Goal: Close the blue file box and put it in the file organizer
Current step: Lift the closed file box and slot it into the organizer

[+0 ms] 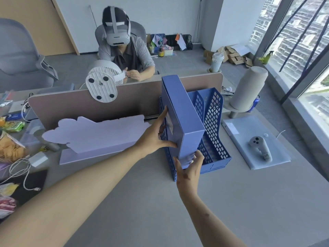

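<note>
Desk (142,202): file box (185,122) btw both grips.

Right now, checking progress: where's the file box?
Centre of the head view: file box upright in the organizer's leftmost slot, held by both hands.

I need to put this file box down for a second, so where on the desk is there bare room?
The desk is bare in front of the file organizer, around your forearms, and between the organizer and the white sheet holding the controller. The left edge is crowded with snack bags, a charger and cables.
</note>
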The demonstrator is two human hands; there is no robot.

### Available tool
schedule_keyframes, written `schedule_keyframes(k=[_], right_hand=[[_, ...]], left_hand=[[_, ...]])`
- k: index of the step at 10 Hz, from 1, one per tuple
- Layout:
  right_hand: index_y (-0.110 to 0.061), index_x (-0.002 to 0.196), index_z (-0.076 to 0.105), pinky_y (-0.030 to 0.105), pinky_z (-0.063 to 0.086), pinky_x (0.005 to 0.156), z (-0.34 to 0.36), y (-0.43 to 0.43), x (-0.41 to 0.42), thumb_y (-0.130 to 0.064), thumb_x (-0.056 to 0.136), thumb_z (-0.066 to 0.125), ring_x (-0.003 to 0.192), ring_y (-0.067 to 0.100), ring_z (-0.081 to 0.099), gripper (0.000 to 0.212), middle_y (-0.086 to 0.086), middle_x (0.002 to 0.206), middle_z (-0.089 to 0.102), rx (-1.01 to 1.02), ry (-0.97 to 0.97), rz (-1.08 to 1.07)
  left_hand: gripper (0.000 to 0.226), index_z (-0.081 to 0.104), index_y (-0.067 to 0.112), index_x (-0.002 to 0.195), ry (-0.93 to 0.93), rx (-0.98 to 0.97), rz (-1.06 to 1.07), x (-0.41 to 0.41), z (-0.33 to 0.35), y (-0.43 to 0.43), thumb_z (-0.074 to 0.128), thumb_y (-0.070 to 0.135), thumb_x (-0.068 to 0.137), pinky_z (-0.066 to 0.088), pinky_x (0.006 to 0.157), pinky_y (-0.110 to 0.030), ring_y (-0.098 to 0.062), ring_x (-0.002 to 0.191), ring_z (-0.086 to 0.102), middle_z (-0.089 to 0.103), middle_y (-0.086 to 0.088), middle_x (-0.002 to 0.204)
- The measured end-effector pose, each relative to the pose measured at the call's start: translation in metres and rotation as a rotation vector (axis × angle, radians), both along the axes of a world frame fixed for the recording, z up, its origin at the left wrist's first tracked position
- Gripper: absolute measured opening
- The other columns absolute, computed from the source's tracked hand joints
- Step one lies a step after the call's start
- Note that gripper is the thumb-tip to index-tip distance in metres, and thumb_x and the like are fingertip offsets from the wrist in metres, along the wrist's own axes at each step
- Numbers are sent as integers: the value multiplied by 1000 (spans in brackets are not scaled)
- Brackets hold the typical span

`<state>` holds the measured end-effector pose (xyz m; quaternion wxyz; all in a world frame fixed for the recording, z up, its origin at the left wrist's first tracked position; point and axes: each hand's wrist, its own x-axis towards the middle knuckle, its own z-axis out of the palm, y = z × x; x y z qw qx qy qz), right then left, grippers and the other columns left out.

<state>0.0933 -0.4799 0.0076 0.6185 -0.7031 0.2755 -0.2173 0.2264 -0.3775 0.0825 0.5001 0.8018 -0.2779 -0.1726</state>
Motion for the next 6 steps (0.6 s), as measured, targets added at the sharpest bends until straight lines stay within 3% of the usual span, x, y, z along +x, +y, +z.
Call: schedule_keyframes(k=[1, 2, 3, 4, 5, 6], right_hand=[[-22, 130, 36, 0, 38, 79, -10, 0, -3, -16, 87, 70, 101, 4, 44, 56, -8, 121, 45, -35, 58, 25], [-37, 113, 31, 1, 39, 61, -10, -1, -3, -19, 87, 70, 85, -15, 50, 50, -27, 101, 46, -70, 134, 25], [-30, 112, 31, 7, 39, 58, -2, -4, 0, -22, 86, 71, 77, -26, 47, 49, -26, 98, 43, -90, 186, 32], [-26, 116, 35, 16, 41, 64, -2, -9, 0, -27, 83, 74, 82, -9, 52, 51, -16, 104, 50, -140, 211, 51], [-32, 118, 39, 45, 52, 91, 12, -18, -5, -35, 75, 78, 103, 18, 58, 58, -3, 117, 59, -154, 180, 118], [-26, 124, 44, 28, 49, 98, 49, -26, -11, -27, 80, 79, 113, 5, 58, 56, -1, 121, 59, -159, -31, 105]], left_hand=[[125, -1, 49, 153, 23, 30, 12, -5, -11, 1, 88, 20, 69, 41, 97, -7, -10, 135, 46, 34, 13, 158], [121, -2, 50, 152, 24, 64, 11, -11, -22, 1, 84, 18, 74, 49, 93, -18, -16, 122, 61, 32, 23, 152], [118, 1, 53, 151, 41, 60, 31, -13, -28, 1, 84, 18, 75, 46, 94, -14, -14, 126, 58, 32, 30, 142], [114, 4, 51, 151, 60, 29, 44, -15, -27, 2, 83, 18, 75, 42, 95, -10, -18, 134, 49, 33, 21, 150], [100, 18, 41, 154, 47, 45, 99, -16, -22, 7, 81, 24, 78, 42, 105, -30, -24, 136, 48, 42, 0, 155], [76, 40, 30, 148, 27, 47, 134, -18, -11, 19, 77, 31, 82, 44, 105, -29, -17, 129, 54, 56, -1, 142]])
